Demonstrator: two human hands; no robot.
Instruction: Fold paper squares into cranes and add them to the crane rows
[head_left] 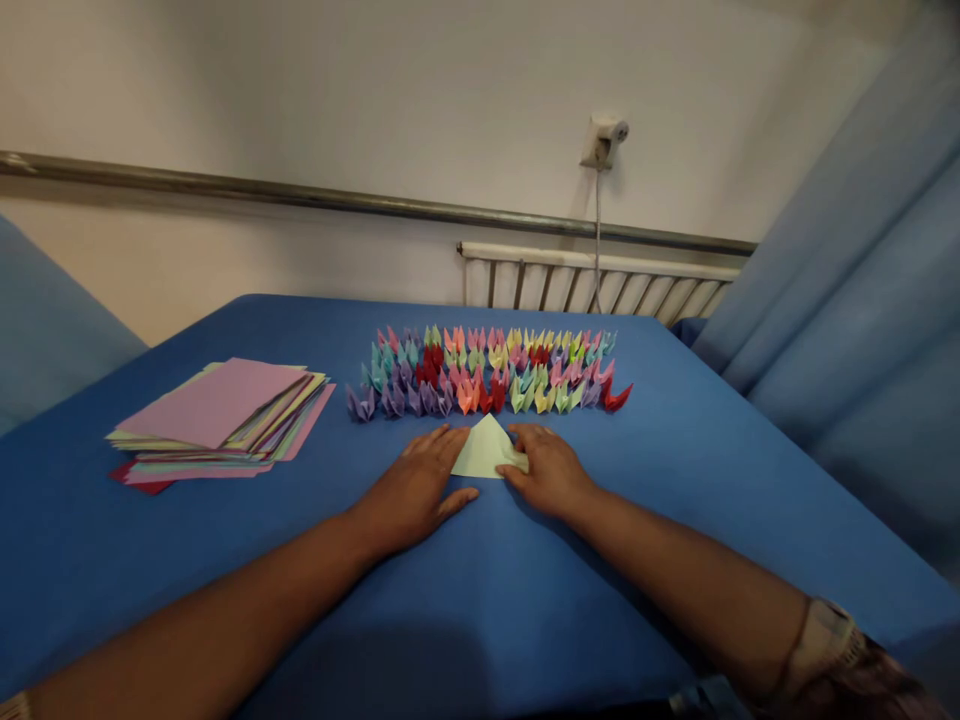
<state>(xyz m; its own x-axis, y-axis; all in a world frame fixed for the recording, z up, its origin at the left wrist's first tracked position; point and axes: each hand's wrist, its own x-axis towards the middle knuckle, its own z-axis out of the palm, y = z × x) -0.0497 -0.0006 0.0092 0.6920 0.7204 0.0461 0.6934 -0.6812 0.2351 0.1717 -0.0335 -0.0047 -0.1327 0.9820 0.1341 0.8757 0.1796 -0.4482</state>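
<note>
A pale green paper triangle (486, 448) lies on the blue table (675, 480) between my hands. My left hand (416, 487) rests flat, fingers stretched out, its fingertips touching the triangle's left edge. My right hand (546, 465) lies on the table with its fingers pressing down on the triangle's lower right corner. Just beyond the triangle stand rows of several small folded paper figures (487, 372) in purple, red, green, pink and yellow.
A stack of coloured paper sheets (221, 422), pink on top, lies at the left. Behind the table are a wall with a metal rail (300, 195), a white bed rail (600, 275) and a blue curtain (862, 300) at right.
</note>
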